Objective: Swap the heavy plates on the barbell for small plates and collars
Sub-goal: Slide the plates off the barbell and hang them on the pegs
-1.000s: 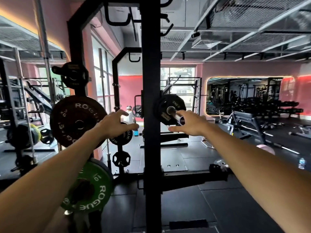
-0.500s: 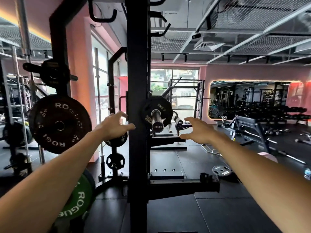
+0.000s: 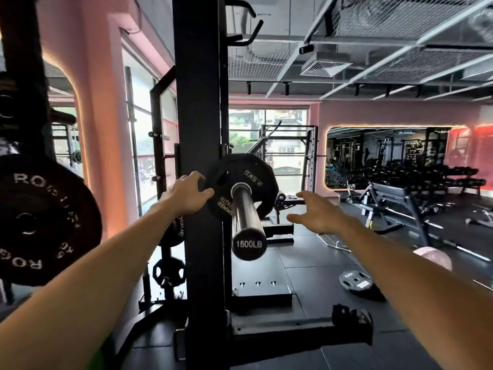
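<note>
Room: pink-walled gym with dark rubber floor tiles [image 3: 333, 351], a long wall mirror [image 3: 386, 156] and benches at the far right; we stood at the end of a rack.
Nearest storage: large black Rogue bumper plate [image 3: 40, 220] hung on a peg at our left, parked there, we judged, as one of the heavy plates or a spare.
Rack: black steel upright post [image 3: 200, 129] rose straight before us, holding the bar at chest height so that plates could be slid on and off.
Barbell: polished steel barbell sleeve [image 3: 246, 212] ran its long axis away from us, its black end cap marked 1500LB pointing toward the camera.
Small plate: black 2.5 kg disc with grip holes [image 3: 241, 188] sat far up the sleeve against the post, face square to us.
Left hand: our left hand [image 3: 186, 194] lay against the post with fingertips at the small plate's left rim, fingers spread, clamped on nothing.
Right hand: our right hand [image 3: 316, 213] hovered apart to the right of the sleeve, fingers straight, touching nothing.
Floor plate: another small black plate [image 3: 356, 281] lay flat on the tiles, right of the rack.
Progress: we judged the small plate seated; no collar showed on the sleeve.
</note>
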Action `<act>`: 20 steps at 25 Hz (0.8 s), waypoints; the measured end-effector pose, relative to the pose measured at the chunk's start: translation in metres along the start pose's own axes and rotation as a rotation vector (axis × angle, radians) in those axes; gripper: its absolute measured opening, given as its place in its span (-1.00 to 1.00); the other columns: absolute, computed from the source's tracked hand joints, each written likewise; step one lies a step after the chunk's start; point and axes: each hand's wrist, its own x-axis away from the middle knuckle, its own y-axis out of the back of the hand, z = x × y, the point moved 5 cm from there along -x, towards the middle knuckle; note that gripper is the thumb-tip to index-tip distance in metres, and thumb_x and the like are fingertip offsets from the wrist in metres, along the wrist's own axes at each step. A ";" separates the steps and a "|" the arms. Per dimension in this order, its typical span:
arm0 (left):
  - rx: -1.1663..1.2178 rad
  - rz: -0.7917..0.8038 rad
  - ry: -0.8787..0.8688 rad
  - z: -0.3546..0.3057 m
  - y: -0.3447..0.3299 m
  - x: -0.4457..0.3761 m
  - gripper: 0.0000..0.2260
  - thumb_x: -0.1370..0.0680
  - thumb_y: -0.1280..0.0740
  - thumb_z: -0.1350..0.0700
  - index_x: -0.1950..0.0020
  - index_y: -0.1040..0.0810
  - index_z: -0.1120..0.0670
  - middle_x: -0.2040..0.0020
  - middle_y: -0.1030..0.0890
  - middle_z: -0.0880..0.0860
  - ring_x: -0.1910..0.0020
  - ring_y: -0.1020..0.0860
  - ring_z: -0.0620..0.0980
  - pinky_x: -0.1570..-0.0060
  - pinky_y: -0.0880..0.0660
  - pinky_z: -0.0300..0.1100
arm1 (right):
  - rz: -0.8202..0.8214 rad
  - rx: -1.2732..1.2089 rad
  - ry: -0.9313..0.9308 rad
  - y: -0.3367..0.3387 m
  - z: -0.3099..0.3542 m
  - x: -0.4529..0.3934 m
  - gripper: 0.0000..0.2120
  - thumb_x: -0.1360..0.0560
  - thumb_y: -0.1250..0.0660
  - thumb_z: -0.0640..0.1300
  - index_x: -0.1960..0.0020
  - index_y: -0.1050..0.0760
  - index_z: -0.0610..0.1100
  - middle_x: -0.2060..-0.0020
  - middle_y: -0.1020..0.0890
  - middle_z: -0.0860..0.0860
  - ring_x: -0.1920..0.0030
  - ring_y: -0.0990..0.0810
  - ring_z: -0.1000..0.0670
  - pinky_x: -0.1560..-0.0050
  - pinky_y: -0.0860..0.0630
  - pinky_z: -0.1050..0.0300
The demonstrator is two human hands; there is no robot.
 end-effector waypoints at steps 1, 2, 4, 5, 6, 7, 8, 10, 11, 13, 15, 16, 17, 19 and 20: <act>-0.028 -0.017 0.000 0.004 -0.008 -0.017 -0.54 -0.51 -0.31 -0.15 -0.34 -0.41 0.02 -0.24 -0.52 0.10 -0.18 -0.50 0.14 -0.20 -0.45 0.05 | 0.004 -0.012 0.002 -0.008 -0.001 -0.018 -0.28 -0.48 -0.36 0.16 -0.50 -0.17 -0.08 -0.42 -0.35 -0.08 -0.40 -0.35 -0.13 -0.36 -0.32 -0.09; -0.055 -0.029 0.004 0.006 -0.015 -0.032 -0.55 -0.52 -0.31 -0.14 -0.34 -0.41 0.02 -0.24 -0.53 0.09 -0.20 -0.50 0.14 -0.20 -0.43 0.05 | 0.007 -0.033 0.010 -0.016 0.000 -0.035 -0.28 -0.48 -0.37 0.14 -0.50 -0.18 -0.10 -0.44 -0.34 -0.09 -0.41 -0.34 -0.12 -0.37 -0.32 -0.07; -0.072 -0.037 0.004 0.009 -0.030 -0.060 -0.55 -0.53 -0.30 -0.11 -0.35 -0.40 0.05 -0.23 -0.54 0.09 -0.22 -0.49 0.15 -0.20 -0.42 0.05 | 0.007 -0.092 0.014 -0.032 0.001 -0.066 -0.31 -0.48 -0.38 0.09 -0.49 -0.20 -0.13 -0.43 -0.36 -0.11 -0.40 -0.37 -0.11 -0.33 -0.35 -0.01; -0.073 -0.040 -0.009 0.010 -0.037 -0.071 -0.55 -0.54 -0.30 -0.10 -0.36 -0.38 0.07 -0.23 -0.55 0.10 -0.21 -0.50 0.16 -0.21 -0.42 0.07 | 0.000 -0.114 0.013 -0.039 0.002 -0.078 -0.33 -0.48 -0.39 0.07 -0.47 -0.23 -0.12 -0.40 -0.40 -0.12 -0.37 -0.40 -0.11 -0.29 -0.38 0.01; -0.080 -0.038 -0.030 0.010 -0.042 -0.080 -0.54 -0.54 -0.30 -0.09 -0.37 -0.37 0.09 -0.22 -0.55 0.12 -0.21 -0.51 0.17 -0.21 -0.43 0.10 | -0.007 -0.129 0.015 -0.045 0.004 -0.089 -0.37 -0.48 -0.39 0.06 -0.45 -0.25 -0.10 -0.36 -0.44 -0.11 -0.34 -0.43 -0.11 -0.24 -0.40 0.02; -0.095 -0.031 -0.057 0.011 -0.049 -0.088 -0.53 -0.54 -0.30 -0.08 -0.37 -0.35 0.10 -0.21 -0.56 0.14 -0.20 -0.52 0.19 -0.20 -0.44 0.11 | -0.013 -0.142 0.018 -0.051 0.006 -0.098 -0.40 -0.48 -0.39 0.04 -0.43 -0.26 -0.10 -0.32 -0.48 -0.11 -0.30 -0.46 -0.12 -0.20 -0.42 0.01; -0.117 -0.016 -0.083 0.012 -0.056 -0.097 -0.54 -0.54 -0.30 -0.06 -0.35 -0.34 0.12 -0.20 -0.56 0.16 -0.18 -0.53 0.21 -0.16 -0.46 0.09 | -0.020 -0.148 0.021 -0.058 0.007 -0.109 -0.41 -0.48 -0.39 0.02 -0.41 -0.26 -0.11 -0.28 -0.50 -0.10 -0.27 -0.48 -0.12 -0.18 -0.44 0.00; -0.172 -0.012 -0.125 0.011 -0.068 -0.112 -0.62 -0.57 -0.29 -0.03 -0.27 -0.34 0.16 -0.12 -0.57 0.21 -0.11 -0.55 0.25 -0.03 -0.49 0.05 | -0.038 -0.153 0.014 -0.069 0.011 -0.128 -0.42 -0.47 -0.39 0.01 -0.37 -0.23 -0.14 -0.22 -0.54 -0.12 -0.19 -0.53 -0.16 -0.16 -0.48 -0.06; -0.195 -0.035 -0.134 0.010 -0.071 -0.118 -0.67 -0.58 -0.27 -0.01 -0.22 -0.33 0.16 -0.08 -0.58 0.22 -0.07 -0.56 0.26 0.05 -0.47 0.03 | -0.048 -0.167 0.004 -0.074 0.013 -0.136 -0.42 -0.46 -0.39 0.01 -0.34 -0.22 -0.16 -0.18 -0.56 -0.14 -0.16 -0.55 -0.19 -0.15 -0.49 -0.10; -0.234 -0.086 -0.144 0.006 -0.073 -0.126 -0.71 -0.59 -0.26 0.02 -0.18 -0.30 0.16 -0.02 -0.58 0.23 0.00 -0.57 0.28 0.15 -0.42 0.01 | -0.083 -0.194 -0.021 -0.082 0.016 -0.151 -0.43 -0.45 -0.39 0.00 -0.29 -0.19 -0.18 -0.14 -0.56 -0.16 -0.12 -0.56 -0.23 -0.13 -0.50 -0.16; -0.274 -0.100 -0.149 0.002 -0.073 -0.129 -0.69 -0.58 -0.28 0.05 -0.21 -0.28 0.16 -0.02 -0.58 0.24 0.01 -0.57 0.30 0.17 -0.41 0.03 | -0.139 -0.205 -0.026 -0.086 0.020 -0.161 -0.47 -0.46 -0.37 -0.11 -0.28 -0.16 -0.20 -0.14 -0.54 -0.20 -0.12 -0.56 -0.26 -0.10 -0.51 -0.16; -0.288 -0.094 -0.143 0.001 -0.073 -0.130 -0.66 -0.56 -0.30 0.06 -0.23 -0.27 0.16 -0.03 -0.56 0.25 0.00 -0.56 0.31 0.16 -0.41 0.04 | -0.167 -0.200 -0.028 -0.087 0.021 -0.165 -0.49 -0.46 -0.35 -0.18 -0.29 -0.16 -0.20 -0.15 -0.52 -0.21 -0.11 -0.55 -0.27 -0.07 -0.51 -0.12; -0.303 -0.082 -0.139 -0.001 -0.072 -0.130 -0.63 -0.55 -0.31 0.08 -0.25 -0.25 0.15 -0.03 -0.55 0.25 -0.01 -0.55 0.33 0.15 -0.41 0.04 | -0.194 -0.199 -0.034 -0.087 0.022 -0.168 -0.51 -0.46 -0.32 -0.24 -0.29 -0.16 -0.21 -0.18 -0.49 -0.23 -0.12 -0.54 -0.28 -0.03 -0.49 -0.08; -0.322 -0.041 -0.128 -0.001 -0.072 -0.129 -0.56 -0.52 -0.32 0.09 -0.31 -0.21 0.12 -0.04 -0.53 0.26 -0.03 -0.54 0.34 0.11 -0.43 0.06 | -0.234 -0.225 -0.048 -0.085 0.024 -0.170 -0.52 -0.47 -0.27 -0.31 -0.31 -0.17 -0.22 -0.21 -0.44 -0.24 -0.14 -0.51 -0.30 0.00 -0.43 -0.05; -0.316 -0.017 -0.112 0.000 -0.072 -0.127 -0.52 -0.51 -0.33 0.10 -0.33 -0.18 0.09 -0.04 -0.52 0.25 -0.03 -0.54 0.33 0.09 -0.44 0.08 | -0.249 -0.233 -0.045 -0.083 0.025 -0.169 -0.54 -0.47 -0.26 -0.31 -0.32 -0.18 -0.22 -0.20 -0.43 -0.24 -0.13 -0.51 -0.31 0.01 -0.42 -0.05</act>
